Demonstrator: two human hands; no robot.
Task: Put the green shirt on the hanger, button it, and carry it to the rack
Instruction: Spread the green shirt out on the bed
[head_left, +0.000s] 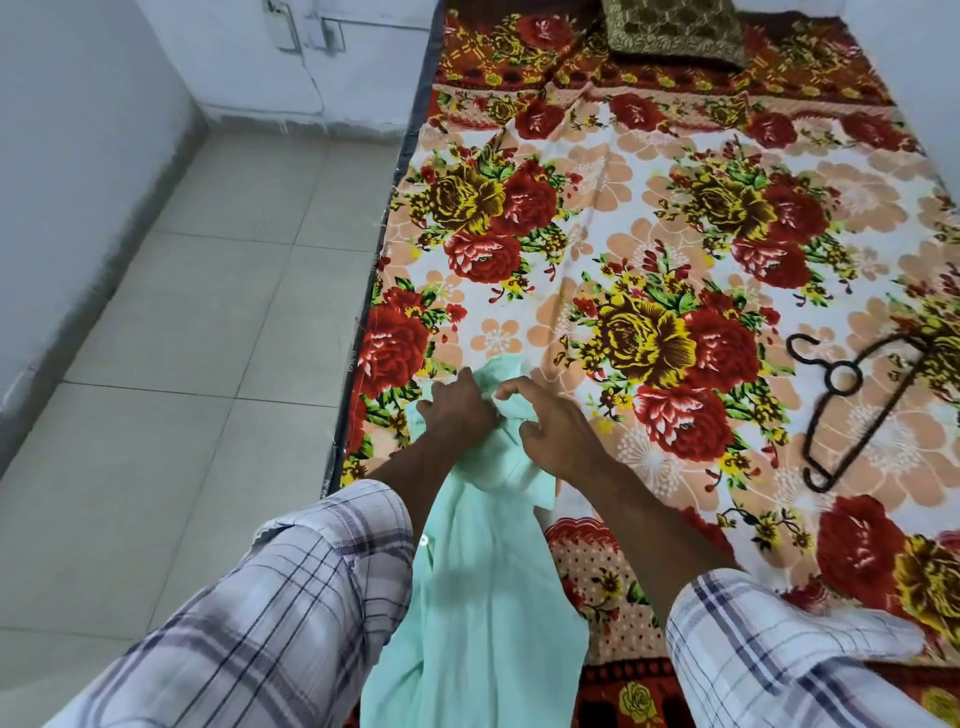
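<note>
Shirt (483, 597) apparently in left hand (457, 410)

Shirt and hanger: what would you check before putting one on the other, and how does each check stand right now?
1. Grip on shirt: ok; left hand and right hand both hold its bunched top.
2. Sight of hanger: ok; it lies on the bed, right of the hands.
3. Nothing on hanger: ok.
4. A hand free to fetch it: not ok; both are busy.
5. Front of shirt open: cannot tell; the cloth is bunched.
</note>
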